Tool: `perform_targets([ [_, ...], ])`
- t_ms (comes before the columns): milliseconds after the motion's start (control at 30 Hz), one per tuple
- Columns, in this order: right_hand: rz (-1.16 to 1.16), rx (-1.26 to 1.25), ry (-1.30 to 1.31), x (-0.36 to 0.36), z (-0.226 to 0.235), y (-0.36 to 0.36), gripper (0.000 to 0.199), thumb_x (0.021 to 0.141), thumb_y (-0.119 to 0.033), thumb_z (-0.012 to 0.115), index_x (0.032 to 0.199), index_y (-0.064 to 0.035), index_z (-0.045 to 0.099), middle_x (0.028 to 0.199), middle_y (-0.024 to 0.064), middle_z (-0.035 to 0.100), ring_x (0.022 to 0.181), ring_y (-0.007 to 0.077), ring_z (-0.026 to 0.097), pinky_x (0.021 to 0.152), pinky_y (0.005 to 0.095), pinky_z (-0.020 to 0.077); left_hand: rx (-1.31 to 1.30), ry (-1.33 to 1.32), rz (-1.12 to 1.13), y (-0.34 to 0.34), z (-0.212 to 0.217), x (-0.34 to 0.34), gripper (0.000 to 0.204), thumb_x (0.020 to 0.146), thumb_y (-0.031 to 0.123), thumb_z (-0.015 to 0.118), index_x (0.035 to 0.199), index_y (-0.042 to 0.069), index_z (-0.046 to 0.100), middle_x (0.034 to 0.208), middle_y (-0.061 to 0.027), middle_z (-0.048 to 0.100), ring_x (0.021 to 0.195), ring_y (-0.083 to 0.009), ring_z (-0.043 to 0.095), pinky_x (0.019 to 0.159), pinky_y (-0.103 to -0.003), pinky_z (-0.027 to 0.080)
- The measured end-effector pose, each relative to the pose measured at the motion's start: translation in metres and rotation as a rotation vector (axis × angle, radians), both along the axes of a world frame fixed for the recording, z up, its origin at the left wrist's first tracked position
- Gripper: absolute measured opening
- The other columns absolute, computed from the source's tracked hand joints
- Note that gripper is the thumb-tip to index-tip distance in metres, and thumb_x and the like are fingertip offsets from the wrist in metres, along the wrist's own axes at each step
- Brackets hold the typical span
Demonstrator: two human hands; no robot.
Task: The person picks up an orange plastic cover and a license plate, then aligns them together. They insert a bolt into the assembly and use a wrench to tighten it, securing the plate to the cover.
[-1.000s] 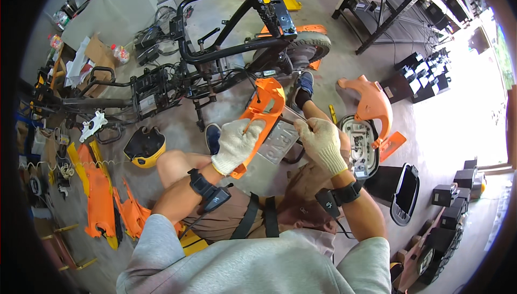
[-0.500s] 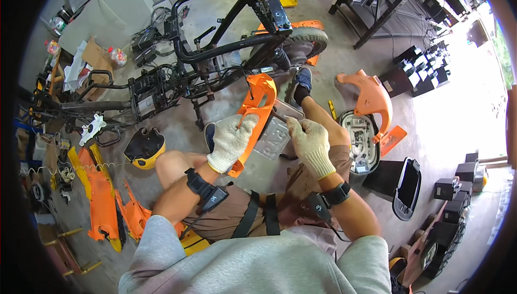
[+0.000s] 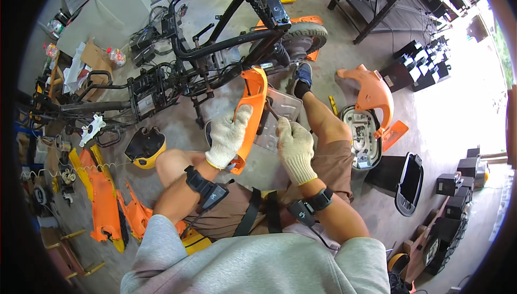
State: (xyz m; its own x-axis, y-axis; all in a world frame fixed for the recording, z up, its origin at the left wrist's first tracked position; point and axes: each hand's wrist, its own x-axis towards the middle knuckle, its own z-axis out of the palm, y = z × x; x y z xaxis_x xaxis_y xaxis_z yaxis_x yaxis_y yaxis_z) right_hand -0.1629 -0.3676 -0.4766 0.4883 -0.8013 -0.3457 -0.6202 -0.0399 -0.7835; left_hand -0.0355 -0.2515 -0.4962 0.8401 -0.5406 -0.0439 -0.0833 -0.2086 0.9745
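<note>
White knit covers both hands at the middle of the frame: the left hand (image 3: 229, 132) grips one long orange panel (image 3: 252, 124), and the right hand (image 3: 296, 146) is curled round one slim dark tool (image 3: 272, 112) aimed at the panel's right edge; whether its tip touches, I cannot tell. Over the last second the panel has swung more upright and edge-on while the right hand came leftward, so I judge that both hands now work closer together on that piece. One greyish plate (image 3: 288, 105) shows behind it. At centre left sits one yellow-and-black shell (image 3: 145, 160); at centre right, one oval tray (image 3: 364, 162), one black bin (image 3: 383, 178) and two orange pieces, a curved cowl (image 3: 371, 97) and a flat offcut (image 3: 396, 135). Farther off, one black vehicle frame (image 3: 171, 30) crosses the upper left, one wheel (image 3: 301, 40) showing; one black rack (image 3: 388, 12) stands upper right.
</note>
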Motion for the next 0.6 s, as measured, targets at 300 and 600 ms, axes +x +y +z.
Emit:
perform_targets([
  [300,0.017,-0.098,-0.039,0.020,-0.009,0.045,0.041,0.105,-0.039,0.041,0.101,-0.0037,0.063,0.087,0.0191,0.067,0.084,0.0388,0.064,0.078,0.0468,0.0481,-0.109,0.069,0.103,-0.004,0.002,0.003,0.044,0.100,0.043,0.063,0.077,0.005,0.062,0.066,0.0072,0.047,0.062,-0.0038,0.039,0.053,-0.027,0.034],
  [600,0.141,-0.158,-0.083,0.017,0.000,0.053,0.044,0.105,-0.044,0.034,0.116,-0.0086,0.058,0.108,0.0265,0.065,0.105,0.0481,0.059,0.089,0.0529,0.0451,-0.020,0.076,0.105,-0.004,0.000,0.010,0.044,0.099,0.042,0.064,0.077,0.004,0.062,0.065,0.0048,0.049,0.061,-0.0065,0.041,0.054,-0.030,0.037],
])
